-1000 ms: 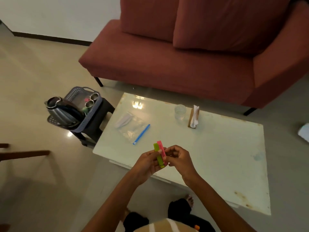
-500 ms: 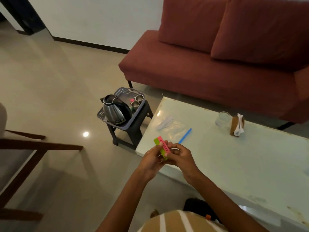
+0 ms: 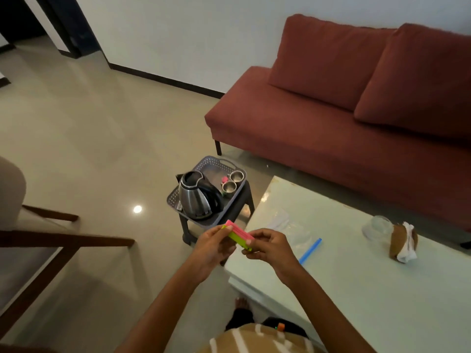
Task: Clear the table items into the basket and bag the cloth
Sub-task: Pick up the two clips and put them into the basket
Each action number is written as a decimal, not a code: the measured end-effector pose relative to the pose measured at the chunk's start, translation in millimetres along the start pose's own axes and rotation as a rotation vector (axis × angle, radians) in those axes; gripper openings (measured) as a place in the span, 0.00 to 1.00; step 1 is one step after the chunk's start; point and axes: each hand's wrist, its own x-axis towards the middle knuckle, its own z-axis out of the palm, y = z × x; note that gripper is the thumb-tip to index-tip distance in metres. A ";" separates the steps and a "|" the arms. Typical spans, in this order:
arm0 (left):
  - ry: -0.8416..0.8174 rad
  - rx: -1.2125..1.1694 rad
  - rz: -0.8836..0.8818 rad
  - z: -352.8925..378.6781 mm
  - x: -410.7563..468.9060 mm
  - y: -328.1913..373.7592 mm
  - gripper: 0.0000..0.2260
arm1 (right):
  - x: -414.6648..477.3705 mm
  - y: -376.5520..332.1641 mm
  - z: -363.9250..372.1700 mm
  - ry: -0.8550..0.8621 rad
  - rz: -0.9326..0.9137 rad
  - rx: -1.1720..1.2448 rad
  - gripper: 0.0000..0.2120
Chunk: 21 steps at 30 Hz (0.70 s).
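Observation:
My left hand (image 3: 212, 248) and my right hand (image 3: 270, 247) together hold a pink and a green clip (image 3: 238, 235) stacked side by side, just off the table's left edge. Beyond them a grey basket (image 3: 219, 161) sits on a dark stool and holds a steel kettle (image 3: 196, 197), two steel cups (image 3: 232, 182) and a small pink item. On the pale table (image 3: 356, 276) lie a clear plastic bag (image 3: 288, 226) with a blue seal strip (image 3: 309, 251), a glass (image 3: 377, 225) and a brown holder with a white cloth (image 3: 405, 244).
A red sofa (image 3: 344, 118) runs behind the table. A wooden chair frame (image 3: 51, 240) stands at the left over open tiled floor. My knees and striped shirt show at the bottom edge.
The view has swung left and the hands have carried the two clips from above the table's front edge to its left edge, closer to the basket.

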 end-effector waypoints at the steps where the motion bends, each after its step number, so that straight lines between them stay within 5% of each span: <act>1: 0.014 0.043 0.013 -6.2 6.0 14.3 0.09 | 10.9 -6.9 4.3 -0.029 0.003 -0.006 0.09; 10: 0.092 0.341 0.095 -28.9 66.3 92.5 0.06 | 89.4 -50.7 27.9 -0.089 0.044 -0.083 0.06; 21: 0.068 0.160 0.003 -78.6 162.6 162.3 0.05 | 182.3 -94.4 80.7 0.174 -0.014 -0.044 0.09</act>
